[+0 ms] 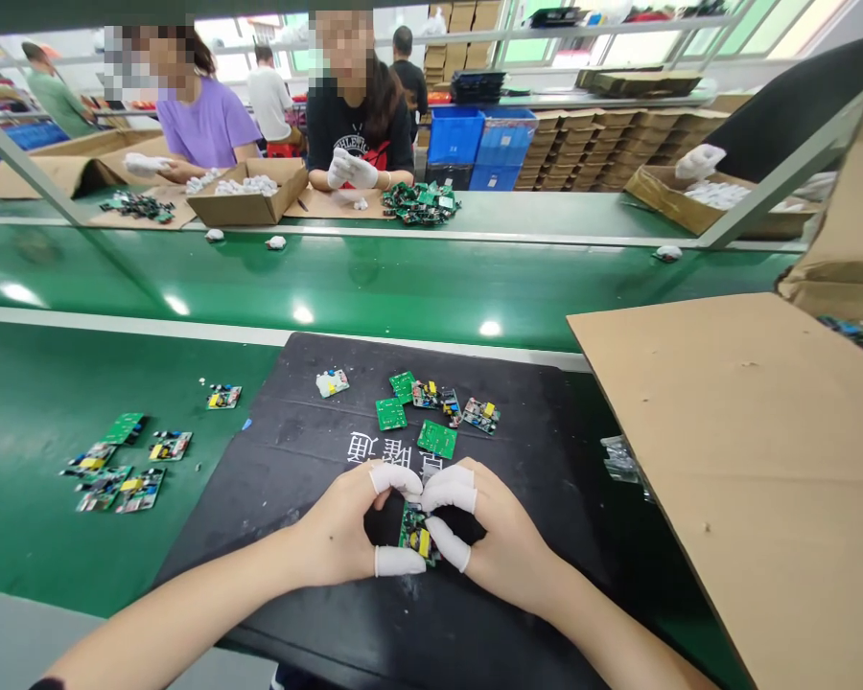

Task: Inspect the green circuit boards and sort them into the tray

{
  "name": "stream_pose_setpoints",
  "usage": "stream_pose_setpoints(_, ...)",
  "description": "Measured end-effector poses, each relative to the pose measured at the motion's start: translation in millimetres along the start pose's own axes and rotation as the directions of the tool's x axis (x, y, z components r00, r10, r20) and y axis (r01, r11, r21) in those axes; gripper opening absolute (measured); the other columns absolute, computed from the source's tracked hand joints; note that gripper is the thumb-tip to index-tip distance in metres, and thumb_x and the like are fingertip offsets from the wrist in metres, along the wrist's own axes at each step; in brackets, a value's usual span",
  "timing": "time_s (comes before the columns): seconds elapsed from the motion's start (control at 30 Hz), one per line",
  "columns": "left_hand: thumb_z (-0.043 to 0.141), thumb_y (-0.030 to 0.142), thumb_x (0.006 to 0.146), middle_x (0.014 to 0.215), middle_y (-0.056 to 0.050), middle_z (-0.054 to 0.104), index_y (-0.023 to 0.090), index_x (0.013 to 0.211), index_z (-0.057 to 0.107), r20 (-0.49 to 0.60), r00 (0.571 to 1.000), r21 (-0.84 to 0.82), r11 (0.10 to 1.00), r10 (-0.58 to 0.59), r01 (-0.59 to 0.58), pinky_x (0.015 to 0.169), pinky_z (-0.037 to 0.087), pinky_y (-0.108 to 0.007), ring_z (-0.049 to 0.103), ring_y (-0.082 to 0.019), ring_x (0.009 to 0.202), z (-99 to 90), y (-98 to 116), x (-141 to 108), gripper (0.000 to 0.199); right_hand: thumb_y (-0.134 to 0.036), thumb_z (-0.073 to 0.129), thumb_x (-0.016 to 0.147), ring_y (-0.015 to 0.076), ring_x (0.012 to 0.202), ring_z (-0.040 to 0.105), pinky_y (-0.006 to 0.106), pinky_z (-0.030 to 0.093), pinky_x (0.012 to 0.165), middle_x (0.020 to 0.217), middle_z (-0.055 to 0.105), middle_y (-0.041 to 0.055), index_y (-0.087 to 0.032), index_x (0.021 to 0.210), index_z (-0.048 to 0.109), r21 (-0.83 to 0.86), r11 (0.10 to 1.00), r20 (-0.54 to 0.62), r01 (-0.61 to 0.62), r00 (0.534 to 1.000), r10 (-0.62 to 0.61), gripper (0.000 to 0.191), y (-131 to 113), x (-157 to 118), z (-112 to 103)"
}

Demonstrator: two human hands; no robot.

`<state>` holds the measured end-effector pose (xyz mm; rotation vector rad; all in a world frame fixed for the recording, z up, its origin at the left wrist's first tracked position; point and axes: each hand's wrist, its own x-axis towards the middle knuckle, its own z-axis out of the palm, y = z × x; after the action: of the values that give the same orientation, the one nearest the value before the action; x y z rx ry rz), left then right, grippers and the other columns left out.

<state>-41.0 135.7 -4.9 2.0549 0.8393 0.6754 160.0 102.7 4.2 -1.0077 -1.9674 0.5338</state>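
Observation:
Both my hands meet over the middle of a black mat point(273, 508), with white finger cots on several fingertips. Between them is a small green circuit board point(415, 539) with a yellow component on its upper side. My left hand point(349, 522) grips the board by its left side, thumb below and finger above. On the other side, my right hand point(500, 532) pinches at the board's right edge and top; what its fingertips hold there is partly hidden. Just beyond lie several loose boards, among them a bare green one point(437, 439) and one with components up point(481, 415).
More circuit boards point(140, 490) lie on the green bench at left. A large cardboard sheet point(748, 460) slants along the right side. Beyond the mat runs a green conveyor belt point(374, 287) carrying a few small white-covered pieces. Across it, co-workers sit with cardboard boxes point(259, 206).

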Motion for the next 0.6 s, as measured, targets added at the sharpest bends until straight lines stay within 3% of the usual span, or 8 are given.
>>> stream_pose_setpoints(0.17,0.074,0.028,0.072,0.094,-0.002,0.065,0.023,0.104,0.052,0.016,0.986,0.112,0.979,0.167,-0.168,0.072,0.048,-0.027,0.058,-0.016,0.079,2.3,2.6,-1.7,0.039,-0.004,0.052,0.072,0.015,0.07,0.059,0.03,0.051,0.067,0.075,0.065,0.0005,-0.022,0.08,0.056,0.039,0.997,-0.016,-0.059,0.998,0.06,0.02,-1.2,-1.1,2.9)
stream_pose_setpoints(0.37,0.064,0.024,0.082,0.101,-0.007,0.066,0.022,0.115,0.045,0.005,0.923,0.261,0.89,0.385,-0.373,0.077,0.049,-0.029,0.063,-0.018,0.088,7.4,1.7,-5.9,0.039,-0.004,0.053,0.072,0.0149,0.071,0.06,0.03,0.051,0.067,0.076,0.065,0.0007,-0.022,0.081,0.059,0.101,0.993,-0.017,-0.053,0.998,0.055,0.021,-0.3,-2.2,5.2)
stream_pose_setpoints(0.6,0.07,0.029,0.077,0.098,-0.005,0.066,0.022,0.11,0.048,-0.003,0.949,0.227,0.924,0.316,-0.307,0.075,0.049,-0.029,0.062,-0.017,0.083,4.9,2.9,-3.8,0.04,-0.003,0.057,0.074,0.0133,0.069,0.059,0.028,0.051,0.064,0.075,0.064,-0.0001,-0.023,0.08,0.058,0.14,0.99,-0.077,-0.01,0.997,0.021,0.021,2.5,-0.5,7.9)
